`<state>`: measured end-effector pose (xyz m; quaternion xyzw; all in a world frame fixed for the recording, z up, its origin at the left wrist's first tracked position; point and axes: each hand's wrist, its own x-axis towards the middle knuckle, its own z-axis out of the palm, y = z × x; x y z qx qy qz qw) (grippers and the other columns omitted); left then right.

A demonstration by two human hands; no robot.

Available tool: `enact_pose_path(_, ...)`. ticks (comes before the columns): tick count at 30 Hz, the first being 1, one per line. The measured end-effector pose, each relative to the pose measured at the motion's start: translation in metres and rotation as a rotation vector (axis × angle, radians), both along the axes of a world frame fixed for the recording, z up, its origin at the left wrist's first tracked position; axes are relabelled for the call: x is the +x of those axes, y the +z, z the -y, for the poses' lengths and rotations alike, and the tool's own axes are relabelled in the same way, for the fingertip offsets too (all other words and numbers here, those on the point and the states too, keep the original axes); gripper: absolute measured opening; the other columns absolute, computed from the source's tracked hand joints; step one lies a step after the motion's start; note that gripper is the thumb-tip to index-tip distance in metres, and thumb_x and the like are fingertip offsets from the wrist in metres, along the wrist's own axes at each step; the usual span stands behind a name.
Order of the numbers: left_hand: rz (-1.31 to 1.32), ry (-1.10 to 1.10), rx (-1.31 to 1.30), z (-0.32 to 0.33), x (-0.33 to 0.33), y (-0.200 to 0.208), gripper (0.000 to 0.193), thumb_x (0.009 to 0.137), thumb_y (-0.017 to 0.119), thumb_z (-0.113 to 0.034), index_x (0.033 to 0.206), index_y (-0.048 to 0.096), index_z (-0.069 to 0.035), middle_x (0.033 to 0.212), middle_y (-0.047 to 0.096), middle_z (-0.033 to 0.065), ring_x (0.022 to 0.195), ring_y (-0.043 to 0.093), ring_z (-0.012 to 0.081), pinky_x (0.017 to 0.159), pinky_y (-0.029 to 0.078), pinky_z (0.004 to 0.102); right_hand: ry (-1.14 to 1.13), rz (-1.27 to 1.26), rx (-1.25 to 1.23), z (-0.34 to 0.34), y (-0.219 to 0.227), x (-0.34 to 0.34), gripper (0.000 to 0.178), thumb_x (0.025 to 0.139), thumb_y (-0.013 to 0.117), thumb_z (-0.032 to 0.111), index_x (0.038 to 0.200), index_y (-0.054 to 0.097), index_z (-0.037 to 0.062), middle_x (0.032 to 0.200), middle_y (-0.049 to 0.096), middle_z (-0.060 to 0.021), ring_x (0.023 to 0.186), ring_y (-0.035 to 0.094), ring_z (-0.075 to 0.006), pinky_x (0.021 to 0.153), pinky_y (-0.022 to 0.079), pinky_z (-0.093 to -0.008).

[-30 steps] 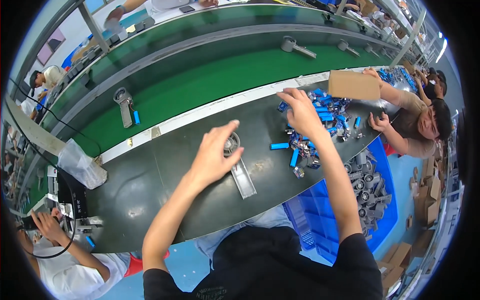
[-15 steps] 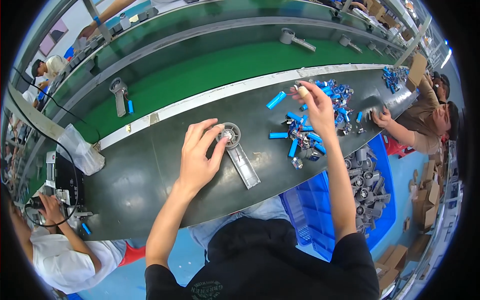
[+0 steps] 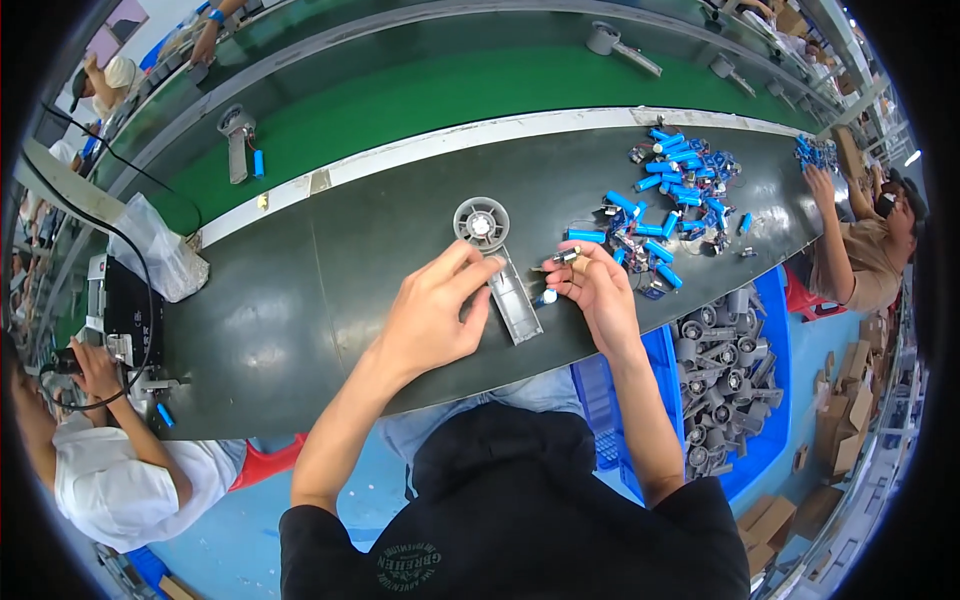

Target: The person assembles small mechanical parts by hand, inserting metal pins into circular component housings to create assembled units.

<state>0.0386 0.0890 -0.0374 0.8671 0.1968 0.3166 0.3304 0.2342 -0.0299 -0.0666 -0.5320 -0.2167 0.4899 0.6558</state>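
Observation:
A grey plastic fan housing point(image 3: 519, 312) lies on the dark table in front of me, its round, spoked head away from me and its trough-like handle toward me. My left hand point(image 3: 432, 312) rests its fingertips at the neck of this housing, thumb apart from the fingers. Just right of the handle, my right hand point(image 3: 603, 305) pinches a small metal motor point(image 3: 566, 256). A blue cylindrical battery point(image 3: 546, 297) with a pale end hangs beneath those fingers, partly hidden; whether wires join it to the motor cannot be made out.
Blue batteries with wired parts point(image 3: 690, 185) are heaped to the right. A blue crate point(image 3: 776, 440) of grey housings stands below the table's right edge. Beyond a white rail runs a green conveyor point(image 3: 400, 125) carrying housings. Co-workers sit at both sides; a plastic bag point(image 3: 165, 255) lies left.
My right hand has come from the battery heap to beside the housing, bringing the motor. My left hand has slid from the housing's round head down to its neck.

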Motion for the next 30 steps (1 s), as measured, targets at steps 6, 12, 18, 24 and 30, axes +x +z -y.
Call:
enact_pose_path(6,-0.044,-0.041,0.092,0.002,0.008,-0.023,0.021,0.082,0.070,0.000,0.104,0.067,-0.002,0.102,0.063,0.0107,0.077,0.066,0.0291,0.064,0.054,0.0382,0.018,-0.067,0.002,-0.006,-0.004,-0.009,0.028,0.101,0.042,0.011,0.121,0.055,-0.0050,0.113,0.067,-0.0210,0.099,0.067,-0.0225,0.091,0.055,-0.0357)
enact_pose_path(12,0.155,0.010,-0.086,0.007,0.020,-0.027,0.011,0.088,0.067,0.000,0.099,0.065,0.001,0.096,0.068,0.0150,0.071,0.067,0.0298,0.061,0.053,0.0362,0.004,-0.067,-0.015,-0.010,-0.005,-0.024,0.026,0.103,0.043,0.011,0.117,0.056,-0.0059,0.113,0.067,-0.0212,0.099,0.068,-0.0232,0.091,0.056,-0.0364)
enact_pose_path(18,0.188,0.062,-0.201,0.005,0.022,-0.030,0.010,0.086,0.068,0.004,0.095,0.065,0.003,0.083,0.068,0.0104,0.062,0.064,0.0135,0.052,0.048,0.0255,-0.038,-0.022,-0.003,-0.014,-0.013,-0.038,0.023,0.101,0.044,0.008,0.114,0.059,-0.0046,0.112,0.068,-0.0168,0.098,0.069,-0.0204,0.089,0.058,-0.0342)
enact_pose_path(24,0.215,0.034,0.047,0.001,0.022,-0.031,0.018,0.081,0.069,0.006,0.098,0.066,0.001,0.087,0.067,0.0103,0.068,0.068,0.0209,0.059,0.055,0.0305,-0.051,0.023,-0.002,-0.017,-0.015,-0.044,0.031,0.100,0.046,0.006,0.125,0.060,-0.0059,0.112,0.068,-0.0132,0.099,0.068,-0.0183,0.090,0.057,-0.0319)
enact_pose_path(30,0.141,0.055,0.158,0.006,0.023,-0.034,0.023,0.078,0.069,0.004,0.100,0.064,-0.001,0.092,0.063,0.0114,0.077,0.067,0.0282,0.067,0.056,0.0363,-0.067,0.096,0.112,-0.015,-0.025,-0.055,0.031,0.100,0.055,0.002,0.130,0.060,-0.0059,0.115,0.067,-0.0100,0.101,0.065,-0.0133,0.090,0.053,-0.0260)
